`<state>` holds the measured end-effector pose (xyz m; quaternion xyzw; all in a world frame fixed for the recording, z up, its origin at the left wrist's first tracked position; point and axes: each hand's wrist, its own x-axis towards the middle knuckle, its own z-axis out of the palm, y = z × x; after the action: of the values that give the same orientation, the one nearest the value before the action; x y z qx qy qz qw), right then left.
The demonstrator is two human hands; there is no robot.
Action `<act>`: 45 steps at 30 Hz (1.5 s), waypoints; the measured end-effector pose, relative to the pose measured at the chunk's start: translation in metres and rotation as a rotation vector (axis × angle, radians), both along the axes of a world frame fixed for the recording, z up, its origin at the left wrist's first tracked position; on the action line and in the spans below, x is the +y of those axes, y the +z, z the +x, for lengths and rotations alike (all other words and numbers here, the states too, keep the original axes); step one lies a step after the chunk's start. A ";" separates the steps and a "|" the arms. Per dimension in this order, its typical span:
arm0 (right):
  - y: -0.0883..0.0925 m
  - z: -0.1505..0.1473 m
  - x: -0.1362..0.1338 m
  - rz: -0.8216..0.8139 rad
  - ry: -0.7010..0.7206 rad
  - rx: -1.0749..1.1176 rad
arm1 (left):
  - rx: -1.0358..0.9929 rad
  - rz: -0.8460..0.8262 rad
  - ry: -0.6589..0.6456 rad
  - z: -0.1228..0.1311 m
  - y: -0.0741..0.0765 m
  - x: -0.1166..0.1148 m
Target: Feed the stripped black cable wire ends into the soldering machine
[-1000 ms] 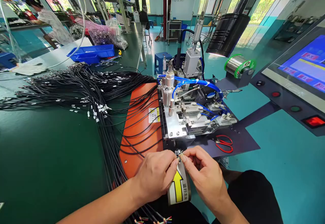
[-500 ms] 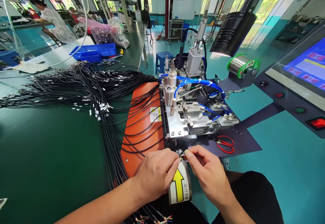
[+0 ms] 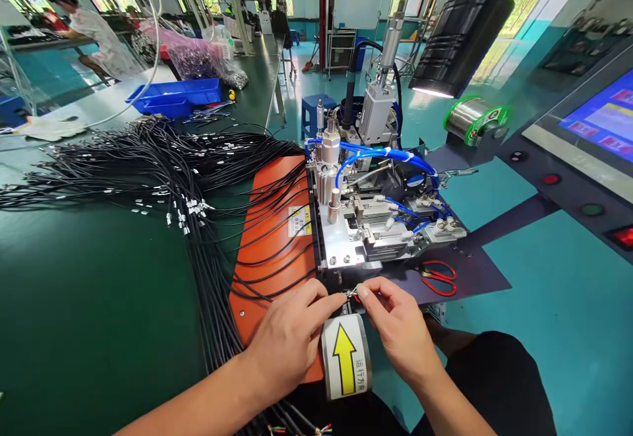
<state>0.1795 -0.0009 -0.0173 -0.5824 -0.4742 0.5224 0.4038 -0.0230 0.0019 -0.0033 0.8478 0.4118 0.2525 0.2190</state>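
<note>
My left hand [image 3: 289, 340] and my right hand [image 3: 395, 334] meet fingertip to fingertip at the front edge of a small metal machine [image 3: 376, 225]. Both pinch the thin coloured wires at the end of a black cable [image 3: 352, 293], just below the machine's lit fixture. A white label with a yellow arrow [image 3: 346, 365] lies between my wrists. An orange plate [image 3: 277, 238] under my left hand carries several black cables running to the machine.
A large bundle of black cables [image 3: 148, 165] spreads over the green bench at the left. Red scissors [image 3: 438, 278] lie right of the machine. A solder spool [image 3: 472, 119], a control panel with a screen [image 3: 588, 152] and a blue bin [image 3: 173, 96] stand around. Another person [image 3: 93, 33] works far left.
Both hands have moved forward and up toward the machine's front edge, carrying the wire ends with them. The arrow label is now more exposed.
</note>
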 end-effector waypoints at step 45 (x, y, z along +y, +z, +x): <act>-0.009 -0.006 -0.003 0.062 -0.018 -0.044 | 0.051 -0.017 0.046 0.003 -0.002 0.001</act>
<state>0.1731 -0.0036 -0.0263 -0.5853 -0.4938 0.4909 0.4155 -0.0204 0.0030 -0.0053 0.8423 0.4389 0.2325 0.2096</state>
